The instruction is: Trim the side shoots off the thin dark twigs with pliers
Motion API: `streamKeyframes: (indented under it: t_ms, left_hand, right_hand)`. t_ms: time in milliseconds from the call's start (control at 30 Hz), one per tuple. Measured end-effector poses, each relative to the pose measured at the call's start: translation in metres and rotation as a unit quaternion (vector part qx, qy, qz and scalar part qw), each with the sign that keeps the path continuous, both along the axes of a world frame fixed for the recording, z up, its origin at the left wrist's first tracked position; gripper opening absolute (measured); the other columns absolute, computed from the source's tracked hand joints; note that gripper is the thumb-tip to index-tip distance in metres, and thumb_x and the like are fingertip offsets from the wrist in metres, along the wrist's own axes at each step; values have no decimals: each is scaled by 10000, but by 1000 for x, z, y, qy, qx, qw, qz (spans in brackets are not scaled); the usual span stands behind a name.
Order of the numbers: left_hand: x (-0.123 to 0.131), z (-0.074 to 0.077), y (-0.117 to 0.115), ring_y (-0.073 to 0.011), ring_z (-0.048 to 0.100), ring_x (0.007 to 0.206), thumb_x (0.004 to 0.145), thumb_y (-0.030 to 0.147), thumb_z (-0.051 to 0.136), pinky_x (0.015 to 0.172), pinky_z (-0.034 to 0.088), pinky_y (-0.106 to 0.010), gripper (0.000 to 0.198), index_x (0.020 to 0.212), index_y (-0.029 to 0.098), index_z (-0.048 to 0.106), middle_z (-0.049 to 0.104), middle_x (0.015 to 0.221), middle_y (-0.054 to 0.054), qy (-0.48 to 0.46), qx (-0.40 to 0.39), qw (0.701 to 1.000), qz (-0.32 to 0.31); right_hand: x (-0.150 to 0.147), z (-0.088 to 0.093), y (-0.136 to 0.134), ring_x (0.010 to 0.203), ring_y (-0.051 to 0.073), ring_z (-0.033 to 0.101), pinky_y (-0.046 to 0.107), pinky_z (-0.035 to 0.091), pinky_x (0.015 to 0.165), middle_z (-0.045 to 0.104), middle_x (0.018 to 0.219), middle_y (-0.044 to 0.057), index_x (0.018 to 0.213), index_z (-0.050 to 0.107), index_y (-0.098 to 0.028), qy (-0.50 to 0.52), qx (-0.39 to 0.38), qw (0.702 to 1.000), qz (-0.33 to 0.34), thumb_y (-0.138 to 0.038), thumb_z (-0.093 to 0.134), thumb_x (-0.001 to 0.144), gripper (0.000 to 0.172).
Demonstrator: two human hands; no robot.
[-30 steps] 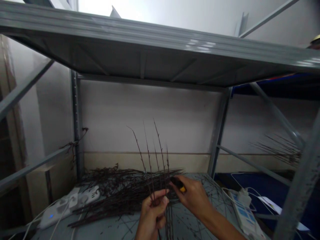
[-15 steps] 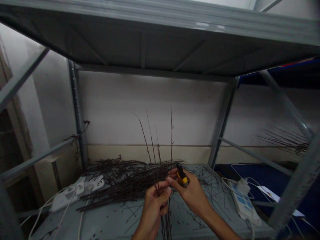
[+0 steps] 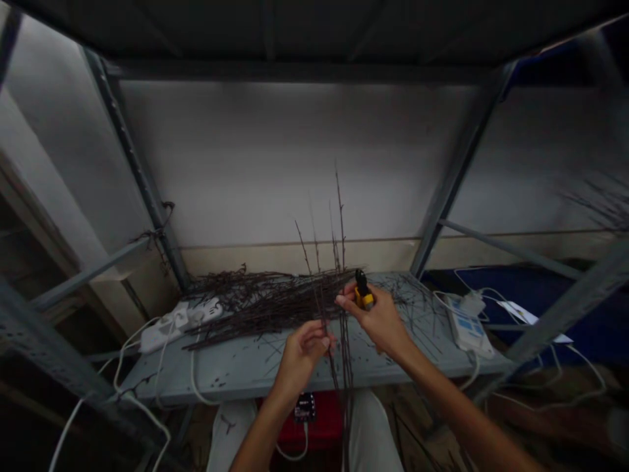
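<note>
My left hand (image 3: 302, 357) pinches a thin dark twig (image 3: 332, 367) between thumb and fingers, low in front of the shelf edge. Higher and to the right, my right hand (image 3: 376, 314) is closed around a yellow tool with a black head (image 3: 364, 295), like small snips or pliers. Its thumb and forefinger also grip several long upright twigs (image 3: 343, 246). The twigs' lower ends run down between my knees. Behind both hands a pile of dark twigs (image 3: 265, 308) lies across the shelf. The tool's handles are mostly hidden in the palm.
A white power strip (image 3: 162, 331) with plugs and cables sits on the shelf's left, another power strip (image 3: 469, 328) at its right. Loose bits litter the grey shelf (image 3: 236, 373). A small black device (image 3: 305, 408) with a cable is below its edge. Metal posts (image 3: 457, 177) stand either side.
The camera view has tilted down, showing my knees and the shelf edge. My hands have moved apart: the right is higher on the twigs, the left lower and to the left.
</note>
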State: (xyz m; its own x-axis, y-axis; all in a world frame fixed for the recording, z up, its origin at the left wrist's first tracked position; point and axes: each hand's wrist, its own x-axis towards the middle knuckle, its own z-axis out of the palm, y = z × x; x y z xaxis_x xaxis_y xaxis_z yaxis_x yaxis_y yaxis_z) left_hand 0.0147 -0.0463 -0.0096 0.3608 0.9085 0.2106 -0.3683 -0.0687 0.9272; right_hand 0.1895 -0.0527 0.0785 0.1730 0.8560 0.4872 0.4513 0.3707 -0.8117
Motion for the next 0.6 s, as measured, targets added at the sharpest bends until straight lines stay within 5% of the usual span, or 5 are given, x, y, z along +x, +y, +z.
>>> streamKeyframes:
  t_ms: [400, 600]
  left_hand:
    - [4, -12, -11, -238, 739, 854, 790, 396, 801, 709, 611, -339, 435, 1117, 146, 663, 766, 1026, -122, 24, -64, 997, -39]
    - [13, -23, -9, -223, 731, 805, 750, 416, 835, 709, 614, -338, 424, 1048, 150, 692, 766, 854, -72, 26, -57, 997, -35]
  right_hand:
    - [12, -32, 2, 726, 197, 652, 315, 519, 686, 706, 833, 42, 923, 661, -191, 7, -33, 999, -22, -444, 724, 791, 292]
    - [14, -75, -37, 768, 216, 680, 340, 516, 754, 730, 912, 61, 977, 646, -204, -62, -29, 996, -61, -399, 714, 818, 261]
